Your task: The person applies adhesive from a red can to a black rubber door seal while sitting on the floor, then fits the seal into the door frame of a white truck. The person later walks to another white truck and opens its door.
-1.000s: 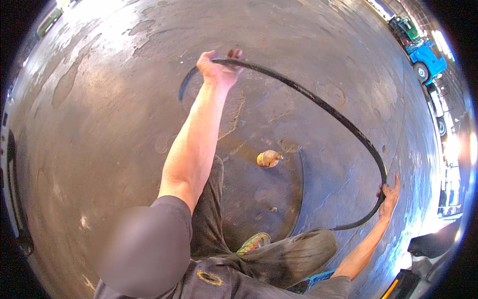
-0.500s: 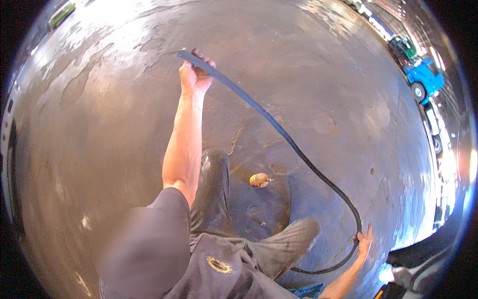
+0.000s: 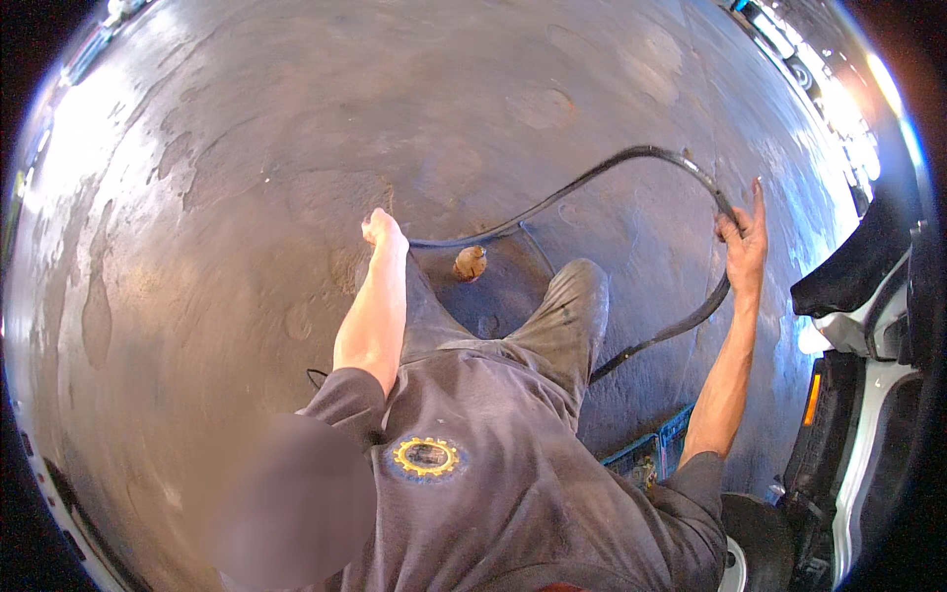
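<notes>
Close on the right, a blue crate point(image 3: 675, 434) and white vehicle point(image 3: 856, 479) limited room. The black hose point(image 3: 641, 152), probably light but springy, best taken hands well apart, looped through the right hand's point(image 3: 747, 242) gripping fingers towards the left hand point(image 3: 383, 229), whose curled fingers hid any hold. Beyond, floor point(image 3: 395, 89) stretched wide.

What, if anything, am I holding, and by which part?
A black hose: right hand partway along, at its bend; for the left hand, I can't tell.
</notes>
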The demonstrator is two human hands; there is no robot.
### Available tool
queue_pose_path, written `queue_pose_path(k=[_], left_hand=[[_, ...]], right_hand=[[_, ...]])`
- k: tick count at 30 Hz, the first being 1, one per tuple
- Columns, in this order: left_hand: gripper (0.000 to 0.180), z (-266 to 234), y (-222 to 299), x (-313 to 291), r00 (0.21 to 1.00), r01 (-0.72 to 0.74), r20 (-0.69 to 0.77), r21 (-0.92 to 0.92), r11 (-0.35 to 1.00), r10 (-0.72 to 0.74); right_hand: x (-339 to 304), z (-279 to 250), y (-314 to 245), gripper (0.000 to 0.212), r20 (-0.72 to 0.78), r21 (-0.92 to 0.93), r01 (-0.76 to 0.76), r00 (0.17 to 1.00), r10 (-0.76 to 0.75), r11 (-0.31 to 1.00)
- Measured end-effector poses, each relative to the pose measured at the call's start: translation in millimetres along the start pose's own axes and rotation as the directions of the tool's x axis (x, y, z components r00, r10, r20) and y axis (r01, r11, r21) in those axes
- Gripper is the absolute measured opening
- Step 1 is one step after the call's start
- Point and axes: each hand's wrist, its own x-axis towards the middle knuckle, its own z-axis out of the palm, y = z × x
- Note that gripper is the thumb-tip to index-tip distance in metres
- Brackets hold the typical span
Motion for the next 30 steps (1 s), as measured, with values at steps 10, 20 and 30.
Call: queue_pose_path(k=[10,20,30], left_hand=[[0.051,28,-4,-168,0.236,0.367,0.857,0.358,0.858,-0.459],[0.049,161,-12,-144,0.475,0.859,0.82,-0.353,0.37,-0.32],[0.037,145,81,-65,0.527,0.639,0.848,-0.438,0.632,0.055]], right_hand=[[2,-7,-121,0.071,-0.13,-0.104,0.112,0.984,-0.125,0.988],[-94,-94,-169,0.073,-0.333,-0.124,0.066,0.937,-0.104,0.99],[-144,-96,-9,0.073,-0.28,0.092,-0.33,0.897,0.342,0.94]])
